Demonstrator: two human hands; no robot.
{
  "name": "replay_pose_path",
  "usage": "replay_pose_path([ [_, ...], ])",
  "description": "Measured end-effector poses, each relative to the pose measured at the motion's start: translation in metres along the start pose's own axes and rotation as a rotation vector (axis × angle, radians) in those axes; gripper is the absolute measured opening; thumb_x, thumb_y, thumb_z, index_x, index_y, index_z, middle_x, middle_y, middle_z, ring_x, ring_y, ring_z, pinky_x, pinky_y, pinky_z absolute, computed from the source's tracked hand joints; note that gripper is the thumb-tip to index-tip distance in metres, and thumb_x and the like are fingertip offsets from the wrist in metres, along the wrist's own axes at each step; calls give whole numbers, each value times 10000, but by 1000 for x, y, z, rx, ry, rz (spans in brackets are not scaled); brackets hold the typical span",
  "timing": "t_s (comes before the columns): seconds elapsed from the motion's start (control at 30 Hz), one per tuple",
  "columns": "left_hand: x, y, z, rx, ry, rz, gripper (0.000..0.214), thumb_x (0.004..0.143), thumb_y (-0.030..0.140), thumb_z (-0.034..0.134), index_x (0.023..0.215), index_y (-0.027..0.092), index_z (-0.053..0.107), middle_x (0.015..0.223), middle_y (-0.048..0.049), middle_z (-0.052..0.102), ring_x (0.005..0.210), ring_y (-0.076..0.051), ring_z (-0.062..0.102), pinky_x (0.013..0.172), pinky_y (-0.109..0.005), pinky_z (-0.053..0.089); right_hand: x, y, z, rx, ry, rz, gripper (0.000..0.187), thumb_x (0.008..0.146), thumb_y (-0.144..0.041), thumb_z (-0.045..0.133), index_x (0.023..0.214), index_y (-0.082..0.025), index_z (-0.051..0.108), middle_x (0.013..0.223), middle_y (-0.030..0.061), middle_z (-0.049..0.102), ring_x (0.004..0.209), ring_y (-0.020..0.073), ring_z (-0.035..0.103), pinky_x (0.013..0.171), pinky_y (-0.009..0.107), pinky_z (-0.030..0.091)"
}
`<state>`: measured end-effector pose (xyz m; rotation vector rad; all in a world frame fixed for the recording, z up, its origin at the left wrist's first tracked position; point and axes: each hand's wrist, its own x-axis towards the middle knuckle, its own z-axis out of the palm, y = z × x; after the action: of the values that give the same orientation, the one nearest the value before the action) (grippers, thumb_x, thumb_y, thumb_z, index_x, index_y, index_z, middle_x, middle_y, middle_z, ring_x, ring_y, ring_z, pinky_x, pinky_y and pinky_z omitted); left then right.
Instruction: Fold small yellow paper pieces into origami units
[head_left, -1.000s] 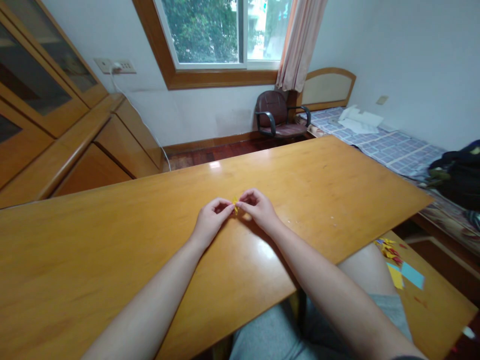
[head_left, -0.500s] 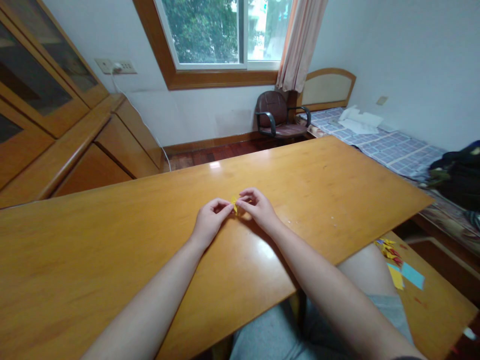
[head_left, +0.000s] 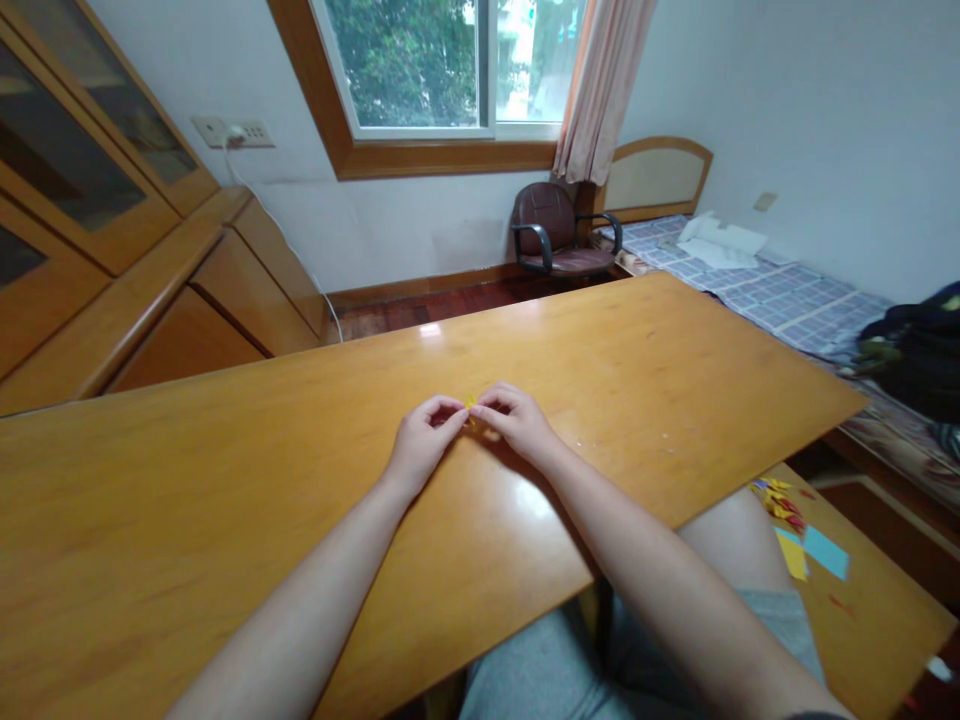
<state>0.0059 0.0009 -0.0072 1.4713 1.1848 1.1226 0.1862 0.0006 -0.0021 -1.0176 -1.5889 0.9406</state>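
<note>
Between my two hands, just above the wooden table [head_left: 225, 480], is a small folded yellow paper piece [head_left: 470, 401]. My left hand [head_left: 427, 440] pinches its left side between thumb and fingers. From the right, my right hand [head_left: 517, 420] closes thumb and forefinger on it, with the fingertips of both hands almost meeting. Most of the paper is hidden behind the fingers, so its exact folded shape cannot be made out.
Right of my leg, a lower wooden surface [head_left: 877, 630] bears several folded yellow and red papers [head_left: 780, 503], a yellow sheet [head_left: 792, 556] and a light blue sheet [head_left: 826, 553]. Tiny scraps lie on the table. Beyond stand a brown armchair [head_left: 551, 225] and a bed [head_left: 795, 300].
My right hand has come slightly down and left, its fingers closing in on the yellow paper. Less of the paper shows now. My left hand has barely moved.
</note>
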Motion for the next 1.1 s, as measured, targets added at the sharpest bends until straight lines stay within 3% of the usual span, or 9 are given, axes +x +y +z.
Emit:
replay_pose_path([
  [0.37,-1,1,-1,-3,25,2,257,757,424,750,804,173,715,785,-30,718,718,-162,638,715,-276,499,-1,-3,1,-29,17,-49,189,860,-354,682,754,-198,680,787,17,628,786,155,584,751,292,443],
  [0.53,-4,10,-2,149,62,115,197,815,391,706,818,196,735,828,-28,718,786,-171,649,736,-271,499,-1,0,4,30,85,14,136,796,-330,744,805,-199,708,836,15,638,759,139,580,715,273,450],
  [0.67,-7,16,-2,211,120,258,168,838,363,688,815,204,738,843,-30,657,804,-160,625,688,-248,486,-3,0,4,122,64,64,134,783,-325,744,818,-198,725,826,18,675,784,150,621,748,280,474],
  [0.87,-10,17,0,52,43,156,182,845,365,680,897,192,708,838,-28,672,749,-167,669,729,-287,530,-5,-2,4,119,84,64,78,781,-272,717,820,-213,749,836,30,720,788,168,662,762,296,511],
  [1.1,-10,20,-1,54,29,214,180,843,362,691,903,196,726,889,-45,690,833,-180,673,798,-298,524,-6,-6,1,9,81,-30,79,805,-228,698,842,-240,766,842,33,738,808,184,679,777,315,519],
])
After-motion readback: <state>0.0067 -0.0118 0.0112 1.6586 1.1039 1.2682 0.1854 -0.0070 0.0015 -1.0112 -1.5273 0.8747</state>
